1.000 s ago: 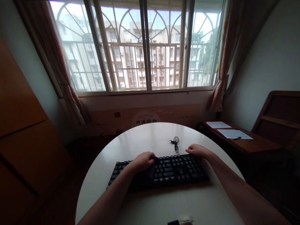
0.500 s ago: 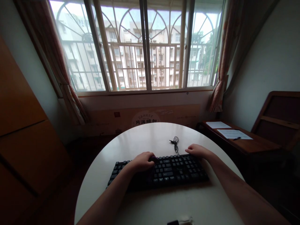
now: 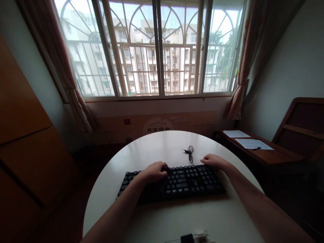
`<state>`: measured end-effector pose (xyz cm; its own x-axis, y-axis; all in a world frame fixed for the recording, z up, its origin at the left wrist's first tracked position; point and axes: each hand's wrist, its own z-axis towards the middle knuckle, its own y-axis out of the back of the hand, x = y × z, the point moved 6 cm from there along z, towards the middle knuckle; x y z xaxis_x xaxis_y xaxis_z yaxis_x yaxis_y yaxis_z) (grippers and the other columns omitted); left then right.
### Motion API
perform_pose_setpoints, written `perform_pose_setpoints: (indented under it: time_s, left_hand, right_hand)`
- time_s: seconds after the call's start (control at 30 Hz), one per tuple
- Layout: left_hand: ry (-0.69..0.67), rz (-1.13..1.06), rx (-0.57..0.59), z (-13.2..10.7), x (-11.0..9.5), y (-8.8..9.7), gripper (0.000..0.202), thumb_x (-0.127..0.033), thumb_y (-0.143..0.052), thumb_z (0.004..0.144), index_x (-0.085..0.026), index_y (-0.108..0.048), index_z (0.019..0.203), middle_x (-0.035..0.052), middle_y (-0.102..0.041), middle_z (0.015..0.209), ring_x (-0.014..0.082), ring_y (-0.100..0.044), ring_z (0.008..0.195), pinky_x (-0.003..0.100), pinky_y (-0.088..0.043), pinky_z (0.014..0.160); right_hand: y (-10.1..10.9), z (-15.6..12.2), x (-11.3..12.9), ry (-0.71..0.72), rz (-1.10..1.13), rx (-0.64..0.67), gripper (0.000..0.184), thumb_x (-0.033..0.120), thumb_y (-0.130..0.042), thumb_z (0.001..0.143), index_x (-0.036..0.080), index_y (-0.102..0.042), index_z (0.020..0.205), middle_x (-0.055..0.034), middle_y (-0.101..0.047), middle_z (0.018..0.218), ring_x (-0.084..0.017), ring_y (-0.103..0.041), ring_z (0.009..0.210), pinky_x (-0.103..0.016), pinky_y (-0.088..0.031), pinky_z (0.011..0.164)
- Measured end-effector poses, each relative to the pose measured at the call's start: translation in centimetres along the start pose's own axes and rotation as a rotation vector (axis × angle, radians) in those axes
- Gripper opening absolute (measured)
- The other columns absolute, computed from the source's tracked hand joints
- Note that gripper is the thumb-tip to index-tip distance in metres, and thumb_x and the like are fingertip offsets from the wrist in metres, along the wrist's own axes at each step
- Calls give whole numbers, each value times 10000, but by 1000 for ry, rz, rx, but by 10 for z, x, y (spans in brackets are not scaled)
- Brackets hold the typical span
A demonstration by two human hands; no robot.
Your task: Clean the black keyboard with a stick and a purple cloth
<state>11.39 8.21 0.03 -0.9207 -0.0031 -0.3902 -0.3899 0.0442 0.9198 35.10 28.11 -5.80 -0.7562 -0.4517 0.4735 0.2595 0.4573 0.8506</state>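
Note:
A black keyboard [image 3: 178, 180] lies across the round white table [image 3: 111, 162]. My left hand [image 3: 155, 171] is closed over its upper middle, with a dark purplish cloth [image 3: 165, 168] bunched under the thumb and fingers. Much of that cloth is in shadow and blends with the keys. At the far right corner of the keyboard, my right hand [image 3: 212, 160] grips the edge, thumb towards the left. Beyond the keyboard lies its coiled black cable [image 3: 189, 153]. My left forearm covers part of the left keys.
At the table's near edge lies a small black object [image 3: 187, 238] beside a pale, partly cut-off item. To the right, a brown wooden bench [image 3: 286, 156] bears paper sheets [image 3: 253, 144] and a pen [image 3: 257, 148]. A barred window stands ahead, with an orange cabinet [image 3: 22, 162] at left.
The view has tilted slightly, so more of the small black object at the near edge shows. Both hands stay nearly in place on the keyboard.

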Motion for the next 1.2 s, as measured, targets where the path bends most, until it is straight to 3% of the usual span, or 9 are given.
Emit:
perform_pose_setpoints:
  time_s: [0.2, 0.73, 1.2]
  left_hand:
    - [-14, -25, 35, 3, 7, -4, 382, -341, -558, 718, -228, -671, 1066, 60, -663, 1101, 248, -606, 977, 302, -492, 812]
    - [-43, -6, 17, 4, 10, -5, 396, -233, -476, 742, -230, -683, 1079, 54, -667, 1128, 236, -607, 1018, 316, -476, 878]
    - [-43, -75, 40, 1, 9, -2, 418, -312, -552, 724, -222, -680, 1111, 53, -667, 1138, 238, -609, 1002, 304, -479, 882]
  right_hand:
    - [-4, 2, -5, -29, 33, 43, 444, 536, -470, 873, 124, -588, 760, -32, -571, 625, -95, -485, 456, -199, -334, 449]
    - [-2, 4, -6, 2, 9, 17, 430, 506, -467, 877, 119, -588, 734, -31, -569, 632, -85, -490, 460, -193, -332, 449]
    - [-3, 1, -5, -29, 19, 29, 472, 569, -473, 871, 124, -580, 755, -27, -575, 634, -85, -497, 458, -186, -358, 445]
